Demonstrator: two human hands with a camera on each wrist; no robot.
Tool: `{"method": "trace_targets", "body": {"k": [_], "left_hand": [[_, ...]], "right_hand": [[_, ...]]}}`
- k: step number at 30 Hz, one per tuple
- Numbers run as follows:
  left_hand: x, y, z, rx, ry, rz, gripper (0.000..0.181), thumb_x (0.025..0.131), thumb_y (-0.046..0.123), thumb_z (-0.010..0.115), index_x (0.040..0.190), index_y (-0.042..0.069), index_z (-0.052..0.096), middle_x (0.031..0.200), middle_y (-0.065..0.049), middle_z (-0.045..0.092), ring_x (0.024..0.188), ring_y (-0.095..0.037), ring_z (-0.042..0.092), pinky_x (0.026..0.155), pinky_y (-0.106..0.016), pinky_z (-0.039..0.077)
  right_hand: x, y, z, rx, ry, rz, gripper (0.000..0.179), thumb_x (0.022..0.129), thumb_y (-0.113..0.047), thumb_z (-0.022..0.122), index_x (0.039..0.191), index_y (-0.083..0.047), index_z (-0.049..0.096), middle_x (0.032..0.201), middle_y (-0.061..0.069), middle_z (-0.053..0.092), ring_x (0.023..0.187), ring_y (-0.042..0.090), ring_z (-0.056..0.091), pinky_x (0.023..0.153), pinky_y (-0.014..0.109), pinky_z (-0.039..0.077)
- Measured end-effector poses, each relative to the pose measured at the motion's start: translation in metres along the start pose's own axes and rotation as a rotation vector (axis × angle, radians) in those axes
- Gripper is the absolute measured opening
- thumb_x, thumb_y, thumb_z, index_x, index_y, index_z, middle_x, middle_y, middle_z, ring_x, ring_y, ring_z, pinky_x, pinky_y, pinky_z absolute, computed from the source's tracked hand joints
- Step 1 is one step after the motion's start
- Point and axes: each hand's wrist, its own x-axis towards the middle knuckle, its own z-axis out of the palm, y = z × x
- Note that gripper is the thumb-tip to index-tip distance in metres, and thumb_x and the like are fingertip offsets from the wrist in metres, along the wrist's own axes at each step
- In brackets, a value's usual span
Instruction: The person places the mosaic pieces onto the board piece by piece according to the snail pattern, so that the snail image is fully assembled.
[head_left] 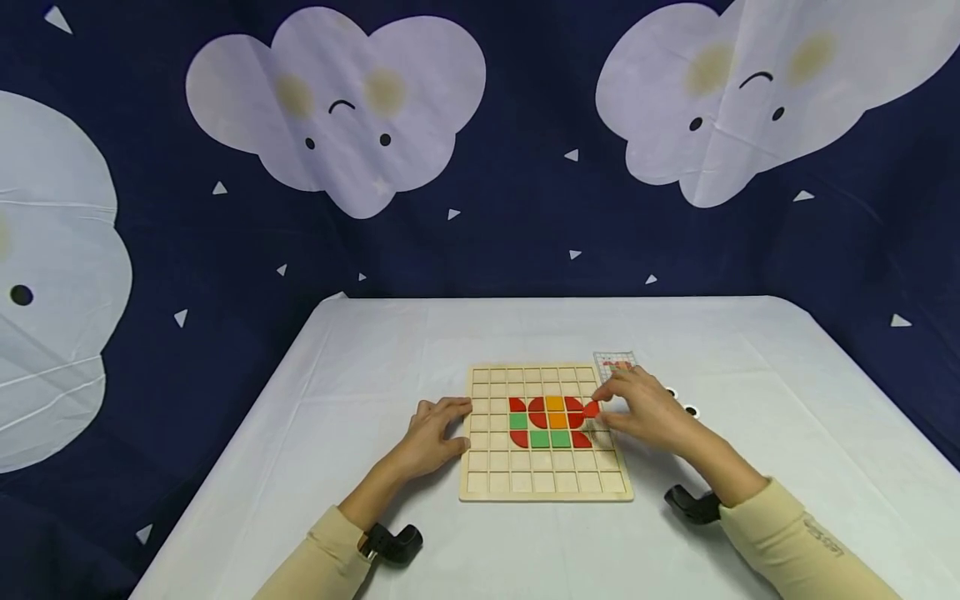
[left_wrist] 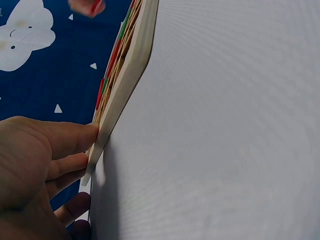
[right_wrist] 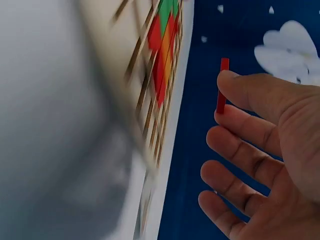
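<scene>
A square wooden grid board lies on the table, with red, orange and green tiles set in its middle cells. The fairly straight thumb and fingers of my left hand touch the board's left edge; the left wrist view shows the thumb against its side. Over the right part of the board, my right hand pinches a small red tile between thumb and index finger, the other fingers loosely bent. Among the set pieces are an orange square tile and a green square tile.
Behind the right hand a small printed card lies partly covered, with a gridded picture on it. Near that hand's back are round white pieces with dark centres. White cloth covers the table; a dark blue cloud-patterned curtain hangs behind.
</scene>
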Motion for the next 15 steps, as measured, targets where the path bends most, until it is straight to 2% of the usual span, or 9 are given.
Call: {"method": "trace_targets", "body": {"k": [3,5,8,15], "left_hand": [[0.000,0.000,0.000,-0.003,0.000,-0.002,0.050,0.080,0.014,0.069,0.129,0.008,0.058,0.139,-0.001,0.052,0.097,-0.016,0.037,0.084,-0.034,0.028],[0.000,0.001,0.000,-0.004,-0.001,-0.003,0.050,0.080,0.014,0.069,0.129,0.008,0.058,0.139,-0.001,0.052,0.097,-0.016,0.037,0.084,-0.034,0.028],[0.000,0.000,0.000,-0.006,-0.002,-0.003,0.051,0.080,0.014,0.070,0.129,0.008,0.058,0.139,-0.001,0.052,0.097,-0.015,0.037,0.085,-0.035,0.028],[0.001,-0.002,0.000,0.006,-0.002,0.009,0.050,0.080,0.013,0.069,0.129,0.007,0.058,0.139,-0.002,0.052,0.096,-0.016,0.036,0.084,-0.035,0.028]], "right_hand": [[0.019,-0.016,0.011,0.015,-0.011,-0.017,0.023,0.077,-0.022,0.074,0.097,-0.011,0.071,0.098,0.003,0.067,0.105,0.031,0.054,0.094,0.051,0.039],[0.030,-0.025,0.018,0.008,-0.016,-0.034,0.024,0.077,-0.025,0.075,0.097,-0.011,0.071,0.095,0.001,0.066,0.093,0.023,0.053,0.084,0.043,0.042],[0.046,-0.038,0.028,0.014,-0.036,-0.045,0.024,0.079,-0.027,0.074,0.098,-0.013,0.071,0.094,-0.001,0.065,0.086,0.017,0.049,0.078,0.037,0.041],[0.073,-0.059,0.049,0.042,-0.098,-0.036,0.024,0.081,-0.030,0.072,0.100,-0.015,0.071,0.096,-0.001,0.064,0.091,0.020,0.050,0.083,0.039,0.040]]}}
